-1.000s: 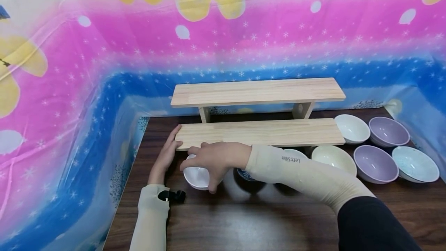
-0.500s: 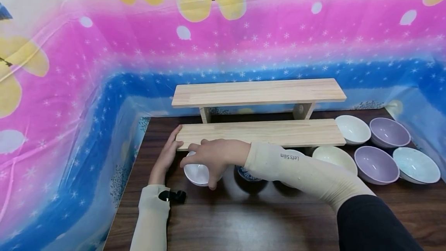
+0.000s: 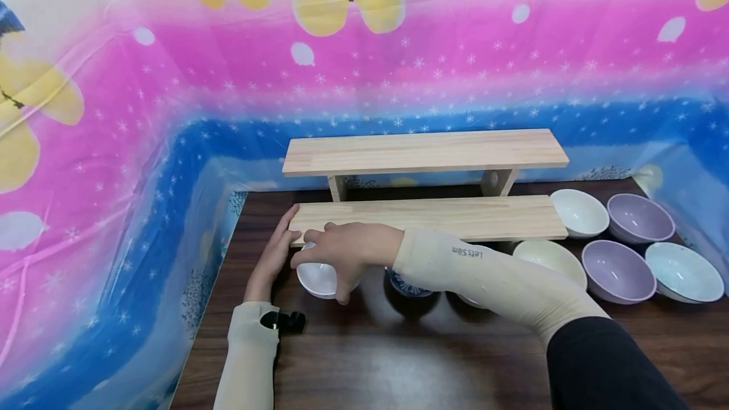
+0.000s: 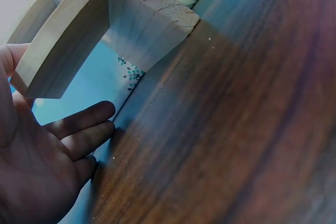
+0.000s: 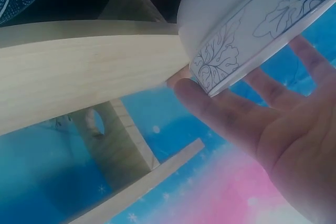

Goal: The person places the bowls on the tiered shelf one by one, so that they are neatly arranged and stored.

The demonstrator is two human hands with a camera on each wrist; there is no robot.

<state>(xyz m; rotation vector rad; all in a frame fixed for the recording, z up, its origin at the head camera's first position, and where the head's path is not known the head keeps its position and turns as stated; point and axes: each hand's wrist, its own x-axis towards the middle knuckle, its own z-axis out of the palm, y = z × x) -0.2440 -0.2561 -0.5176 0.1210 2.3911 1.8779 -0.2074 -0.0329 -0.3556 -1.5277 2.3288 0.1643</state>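
Observation:
My right hand point(image 3: 342, 252) grips a white bowl point(image 3: 319, 282) from above, its fingers spread over the rim, close to the front left of the two-tier wooden shelf. In the right wrist view, the bowl point(image 5: 252, 30) shows a dark leaf pattern on its outside, with the thumb and fingers point(image 5: 220, 108) at its rim. My left hand point(image 3: 275, 250) holds the left end of the shelf's lower board point(image 3: 421, 217). The left wrist view has that board end point(image 4: 58, 51) between thumb and forefinger, while the other fingers point(image 4: 86, 137) stretch out below it.
A dark blue patterned bowl point(image 3: 407, 285) stands partly under my right sleeve. To the right are a cream bowl point(image 3: 549, 261), two purple bowls point(image 3: 617, 271), a white bowl point(image 3: 579, 212) and a pale blue bowl point(image 3: 683, 271). The shelf's upper board point(image 3: 424, 150) stands behind, near the printed cloth point(image 3: 427, 74).
My right hand has moved slightly back and left toward the shelf, with the white bowl in its grip. My left hand has stayed on the board's end.

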